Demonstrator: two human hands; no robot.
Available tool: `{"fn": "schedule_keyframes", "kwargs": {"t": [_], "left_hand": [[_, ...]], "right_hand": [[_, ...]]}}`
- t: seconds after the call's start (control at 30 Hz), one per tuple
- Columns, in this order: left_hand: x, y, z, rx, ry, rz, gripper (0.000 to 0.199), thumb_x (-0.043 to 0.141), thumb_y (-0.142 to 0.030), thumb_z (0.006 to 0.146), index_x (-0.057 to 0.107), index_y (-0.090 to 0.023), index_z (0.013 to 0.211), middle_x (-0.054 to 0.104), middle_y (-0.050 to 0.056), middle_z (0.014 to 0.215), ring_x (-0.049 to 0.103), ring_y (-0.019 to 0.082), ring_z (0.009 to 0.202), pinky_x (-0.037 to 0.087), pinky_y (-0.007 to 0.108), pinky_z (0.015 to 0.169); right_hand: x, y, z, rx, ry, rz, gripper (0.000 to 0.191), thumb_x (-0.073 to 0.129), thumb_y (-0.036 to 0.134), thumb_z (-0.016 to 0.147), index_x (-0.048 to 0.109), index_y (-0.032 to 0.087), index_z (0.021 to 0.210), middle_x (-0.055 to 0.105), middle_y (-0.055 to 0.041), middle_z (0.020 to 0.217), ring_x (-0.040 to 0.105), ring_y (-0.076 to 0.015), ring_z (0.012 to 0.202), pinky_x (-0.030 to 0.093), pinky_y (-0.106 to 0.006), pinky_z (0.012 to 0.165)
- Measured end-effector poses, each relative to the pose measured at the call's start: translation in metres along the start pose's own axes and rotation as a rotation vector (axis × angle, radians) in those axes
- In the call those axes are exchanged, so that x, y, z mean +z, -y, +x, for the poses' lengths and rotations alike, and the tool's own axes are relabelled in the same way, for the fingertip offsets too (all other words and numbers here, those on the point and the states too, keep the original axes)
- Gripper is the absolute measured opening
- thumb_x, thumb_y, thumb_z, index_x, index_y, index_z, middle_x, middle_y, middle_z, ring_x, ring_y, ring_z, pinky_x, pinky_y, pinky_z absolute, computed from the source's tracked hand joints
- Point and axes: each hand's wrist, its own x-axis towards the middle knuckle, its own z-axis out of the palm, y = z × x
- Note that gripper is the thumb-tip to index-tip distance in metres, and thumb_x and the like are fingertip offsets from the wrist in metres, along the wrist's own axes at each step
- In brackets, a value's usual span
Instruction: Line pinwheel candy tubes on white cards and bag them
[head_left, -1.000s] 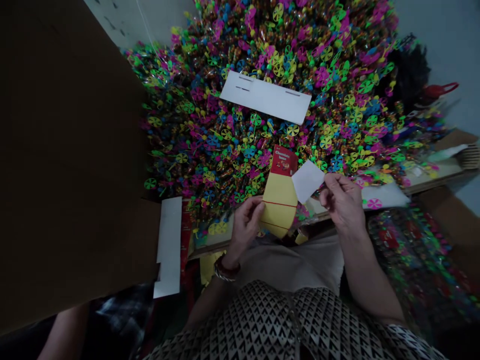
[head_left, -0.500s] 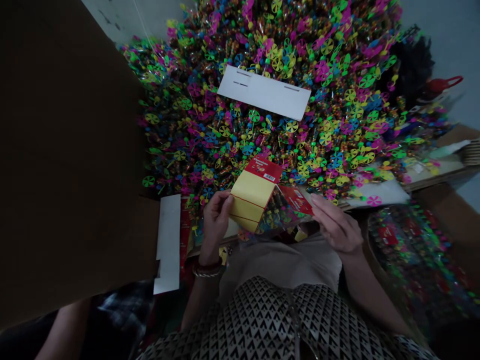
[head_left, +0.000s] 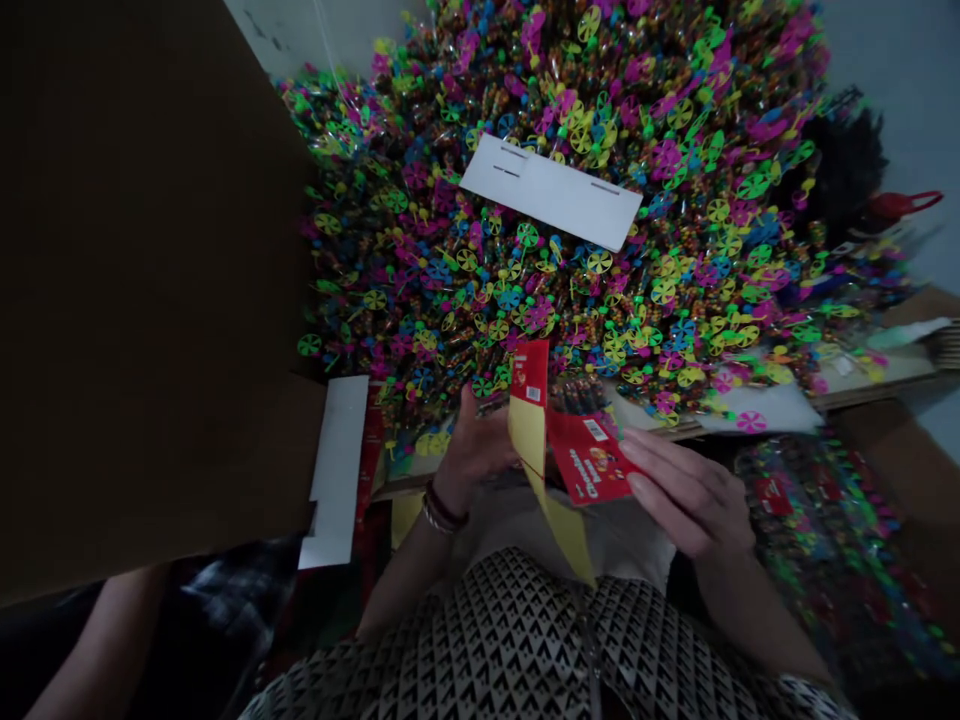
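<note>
Turned since half a second ago: yellow strip edge-on, red card print-up

Leftmost, left hand: thumb raised, fingers behind strip, grip impossible to tell. Between hands, strip: probably light, bendy; best taken by long edges. Just beside, card: likely light, stiffer, creasable. Pinched at right edge by right hand, a sensible hold.

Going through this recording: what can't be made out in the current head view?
All in the head view:
Left hand: fingertips hidden behind the yellow strip; its grip is unclear.
Red card: finest print too small; one edge covered by the right hand.
Box: cut off by the left edge; inside not visible.
Co-worker's forearm: hand not visible; the box and picture edge cut the arm off.
Pile: cut off by the top edge.
</note>
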Motion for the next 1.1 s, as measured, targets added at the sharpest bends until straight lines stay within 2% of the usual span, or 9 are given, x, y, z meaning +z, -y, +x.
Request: {"fn": "schedule_keyframes", "kwargs": {"t": [0.17,0.37,0.43,0.53,0.6,0.7,0.8,0.97,1.1], "left_hand": [[0.016,-0.023,0.005,0.213,-0.284,0.356,0.043,0.084,-0.042,0.059,0.07,-0.016,0.09,0.073,0.008,0.088,0.069,0.024,0.083,0.054,0.035,0.076],[0.018,-0.038,-0.014,0.53,-0.534,0.579,0.04,0.08,-0.044,0.064,0.071,-0.02,0.094,0.074,0.005,0.093,0.07,0.024,0.086,0.058,0.034,0.073],[0.016,-0.038,-0.019,0.546,-0.549,0.628,0.037,0.079,-0.044,0.065,0.072,-0.021,0.093,0.075,0.005,0.091,0.07,0.023,0.085,0.059,0.034,0.072],[0.015,-0.034,-0.022,0.535,-0.528,0.676,0.033,0.079,-0.043,0.066,0.072,-0.021,0.09,0.075,0.004,0.087,0.07,0.023,0.081,0.059,0.034,0.07],[0.016,-0.032,-0.021,0.538,-0.51,0.69,0.033,0.079,-0.043,0.067,0.072,-0.02,0.089,0.074,0.005,0.085,0.07,0.023,0.079,0.059,0.034,0.068],[0.02,-0.03,-0.017,0.54,-0.506,0.719,0.03,0.079,-0.04,0.067,0.072,-0.018,0.087,0.074,0.005,0.082,0.07,0.023,0.076,0.059,0.033,0.067],[0.018,-0.031,-0.017,0.554,-0.591,0.767,0.027,0.08,-0.037,0.066,0.072,-0.017,0.082,0.074,0.004,0.08,0.07,0.022,0.076,0.058,0.033,0.07],[-0.017,-0.039,-0.042,0.695,-1.019,0.701,0.033,0.082,-0.034,0.061,0.07,-0.015,0.086,0.073,0.002,0.081,0.068,0.018,0.076,0.057,0.03,0.071],[-0.066,-0.051,-0.086,0.775,-1.241,0.625,0.033,0.078,-0.034,0.068,0.068,-0.015,0.093,0.072,-0.001,0.084,0.065,0.015,0.072,0.055,0.027,0.068]], "right_hand": [[-0.007,0.0,-0.001,-0.036,0.118,-0.128,0.038,0.07,0.015,0.081,0.063,0.035,0.112,0.071,0.0032,0.107,0.068,-0.0161,0.101,0.059,-0.029,0.09],[0.016,0.0,-0.024,0.01,0.115,-0.026,0.046,0.077,0.026,0.076,0.062,0.032,0.119,0.072,-0.001,0.099,0.069,-0.0168,0.092,0.057,-0.027,0.085],[0.03,0.005,-0.027,0.152,0.027,0.136,0.048,0.075,0.038,0.076,0.061,0.028,0.121,0.071,-0.0041,0.099,0.068,-0.0194,0.092,0.057,-0.03,0.082],[0.05,0.007,-0.019,0.66,-0.13,0.462,0.036,0.058,0.044,0.088,0.06,0.026,0.119,0.068,-0.0048,0.098,0.067,-0.0163,0.08,0.057,-0.028,0.069],[0.062,0.003,-0.006,0.932,-0.075,0.714,0.032,0.051,0.044,0.091,0.061,0.024,0.115,0.067,-0.0049,0.101,0.065,-0.0137,0.076,0.054,-0.025,0.063],[0.075,-0.005,0.014,0.963,0.08,0.98,0.028,0.061,0.046,0.084,0.066,0.021,0.097,0.066,-0.0041,0.097,0.062,-0.0146,0.082,0.051,-0.025,0.07],[0.081,-0.006,0.021,1.003,-0.014,0.967,0.022,0.07,0.04,0.077,0.066,0.02,0.073,0.063,-0.0008,0.08,0.058,-0.0137,0.08,0.048,-0.025,0.073],[0.078,-0.012,-0.006,1.39,-0.189,1.091,0.024,0.074,0.041,0.072,0.064,0.02,0.067,0.057,0.0037,0.062,0.05,-0.0093,0.056,0.041,-0.021,0.053],[0.074,-0.023,-0.043,1.518,-0.389,1.057,0.023,0.075,0.04,0.072,0.063,0.02,0.073,0.057,0.0049,0.061,0.048,-0.008,0.052,0.04,-0.02,0.048]]}}
